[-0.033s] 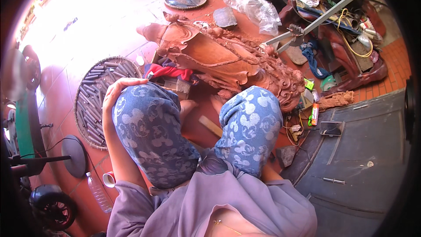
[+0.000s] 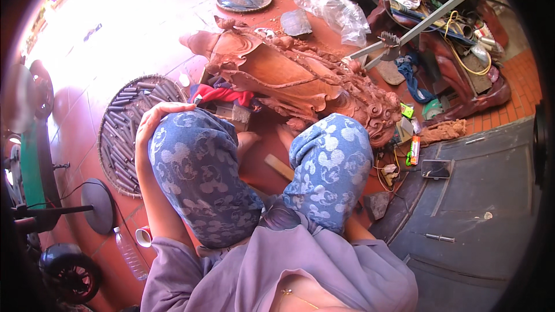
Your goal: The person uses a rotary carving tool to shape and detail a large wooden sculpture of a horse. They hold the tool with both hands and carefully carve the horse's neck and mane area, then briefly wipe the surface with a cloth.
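Note:
My left hand [image 2: 159, 117] lies over my left knee, its fingers stretched out along the blue patterned trousers [image 2: 202, 173]. A small grey piece [image 2: 198, 99] shows just beyond the fingertips; whether they touch it I cannot tell. Of my right arm only a bit of forearm [image 2: 355, 229] shows beside my right thigh, and the hand is hidden. Beyond my knees a large reddish-brown wood carving [image 2: 283, 75] lies on its side, with flowing folds and dense curled detail toward the right. A red cloth [image 2: 222, 95] and wooden blocks [image 2: 236, 114] sit under its left part.
To the left, a round woven tray [image 2: 104, 156] holds many rod-like carving tools. A plastic bottle [image 2: 130, 254] and a cup [image 2: 143, 236] are near my left elbow. At right are a dark panel [image 2: 480, 208] with a phone [image 2: 437, 169], a lighter-like orange tube [image 2: 415, 150] and a cluttered stand [image 2: 462, 98].

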Demonstrator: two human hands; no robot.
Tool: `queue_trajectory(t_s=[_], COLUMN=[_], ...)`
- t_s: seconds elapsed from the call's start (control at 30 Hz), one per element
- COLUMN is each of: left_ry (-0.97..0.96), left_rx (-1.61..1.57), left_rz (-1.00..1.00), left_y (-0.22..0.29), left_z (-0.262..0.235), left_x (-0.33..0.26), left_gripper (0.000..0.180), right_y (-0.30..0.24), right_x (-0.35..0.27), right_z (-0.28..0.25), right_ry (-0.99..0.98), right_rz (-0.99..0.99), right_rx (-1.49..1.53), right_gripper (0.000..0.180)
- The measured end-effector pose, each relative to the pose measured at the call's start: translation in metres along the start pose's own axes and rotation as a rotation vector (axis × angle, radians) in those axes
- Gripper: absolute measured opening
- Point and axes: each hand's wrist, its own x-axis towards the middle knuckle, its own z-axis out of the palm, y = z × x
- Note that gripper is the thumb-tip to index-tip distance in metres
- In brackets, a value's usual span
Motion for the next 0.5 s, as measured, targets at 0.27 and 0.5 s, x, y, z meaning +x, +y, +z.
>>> queue_trajectory(t_s=[0.27, 0.5], left_ry=[-0.046, 0.048], left_rx=[0.01, 0.021], left_rz=[0.002, 0.004], left_y=[0.002, 0.022], left_z=[0.004, 0.005], left_x=[0.003, -0.025], left_gripper=[0.046, 0.044], right_y=[0.049, 0.143], right_x=[-0.06, -0.075], right_z=[-0.038, -0.012], right_ry=[-0.021, 0.165], right_rz=[0.053, -0.051], right_rx=[0.002, 0.639], right_gripper=[0.045, 0.05])
